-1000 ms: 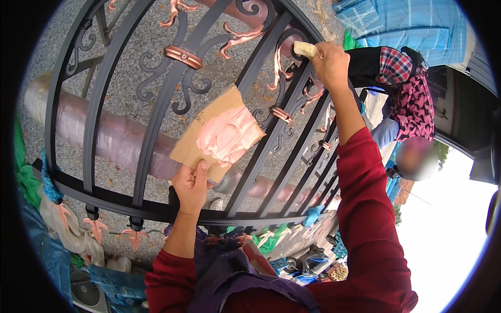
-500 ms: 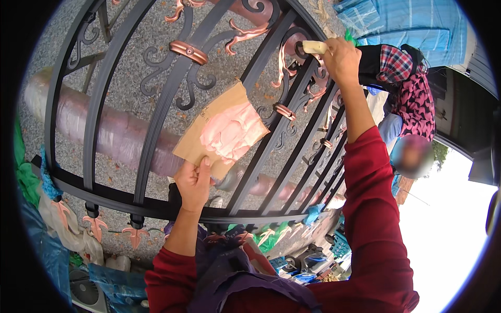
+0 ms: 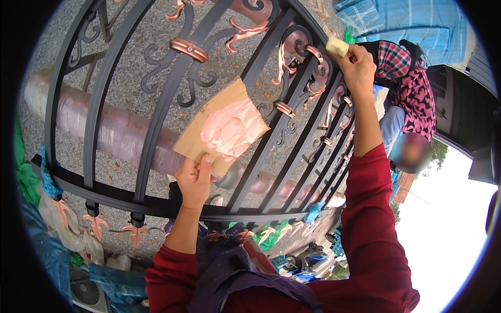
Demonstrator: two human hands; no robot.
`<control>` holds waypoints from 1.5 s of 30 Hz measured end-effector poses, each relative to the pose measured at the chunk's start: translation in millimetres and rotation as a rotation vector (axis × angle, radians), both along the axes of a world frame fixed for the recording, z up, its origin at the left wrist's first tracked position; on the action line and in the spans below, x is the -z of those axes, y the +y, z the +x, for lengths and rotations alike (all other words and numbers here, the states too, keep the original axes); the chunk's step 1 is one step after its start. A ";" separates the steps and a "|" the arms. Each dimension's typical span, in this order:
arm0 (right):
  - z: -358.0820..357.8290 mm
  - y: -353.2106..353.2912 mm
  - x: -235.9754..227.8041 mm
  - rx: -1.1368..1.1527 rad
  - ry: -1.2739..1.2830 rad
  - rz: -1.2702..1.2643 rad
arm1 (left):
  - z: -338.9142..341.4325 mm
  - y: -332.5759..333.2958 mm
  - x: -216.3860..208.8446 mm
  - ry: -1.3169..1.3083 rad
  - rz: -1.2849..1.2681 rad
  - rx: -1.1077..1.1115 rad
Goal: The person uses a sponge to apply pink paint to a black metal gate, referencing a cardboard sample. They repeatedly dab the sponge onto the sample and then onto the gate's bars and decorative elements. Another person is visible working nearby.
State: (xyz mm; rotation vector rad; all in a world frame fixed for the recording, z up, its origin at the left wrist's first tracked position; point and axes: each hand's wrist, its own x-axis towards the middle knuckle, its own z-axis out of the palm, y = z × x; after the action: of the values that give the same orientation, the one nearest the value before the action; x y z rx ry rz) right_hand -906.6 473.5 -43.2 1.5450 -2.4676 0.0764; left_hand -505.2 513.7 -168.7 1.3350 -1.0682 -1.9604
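Note:
My left hand [image 3: 194, 180] pinches the lower edge of a brown cardboard piece [image 3: 194, 136]. A thick smear of pink putty [image 3: 234, 128] covers much of its face. Stretched out to the far right, my right hand [image 3: 359, 70] grips a small pale yellow sponge-like block [image 3: 337, 47]. That block is at the outer frame bar of a black metal gate panel [image 3: 169, 99], which lies beneath both hands. Copper-coloured collars [image 3: 189, 50] and leaf tips decorate the panel's scrolls. Whether the block touches the bar, I cannot tell.
Under the panel runs a plastic-wrapped roll [image 3: 104, 117] on gravel ground. Another person [image 3: 415, 104] in a pink-and-black patterned top bends at the right. Blue plastic sheeting [image 3: 412, 26] covers things at the far right. A fan-like unit [image 3: 86, 287] sits at lower left.
My right hand has shifted right and slightly down with the pale block, away from the scroll and along to the outer bar. My left hand and the cardboard have hardly moved.

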 end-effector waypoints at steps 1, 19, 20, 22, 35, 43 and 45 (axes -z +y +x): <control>3.3 4.8 -5.6 0.034 -0.028 -0.030 | 0.0 0.1 -0.8 -0.001 0.006 -0.005; 160.1 184.9 4.6 0.525 -0.853 -0.216 | -0.2 -4.7 -10.0 0.108 0.072 -0.010; 178.7 192.6 -4.2 0.457 -0.855 -0.159 | 2.1 -5.0 -16.5 0.127 0.072 -0.028; 212.6 211.3 -13.2 0.370 -0.927 -0.099 | 9.9 -3.1 -32.6 0.136 0.054 -0.061; 370.4 333.1 -55.3 0.078 -0.974 -0.019 | 55.1 167.1 -157.3 0.250 0.128 -0.122; 401.1 420.6 -113.7 0.039 -0.873 -0.062 | 55.7 264.5 -217.9 0.241 0.104 -0.023; 402.2 439.6 -124.5 0.019 -0.911 -0.122 | 60.0 275.0 -224.1 0.205 0.074 0.002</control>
State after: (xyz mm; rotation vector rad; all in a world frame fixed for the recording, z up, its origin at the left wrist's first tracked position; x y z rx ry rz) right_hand -504.4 913.2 81.3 1.6628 -3.0085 1.1313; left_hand -445.2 788.7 55.4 1.1408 -0.9082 -2.1043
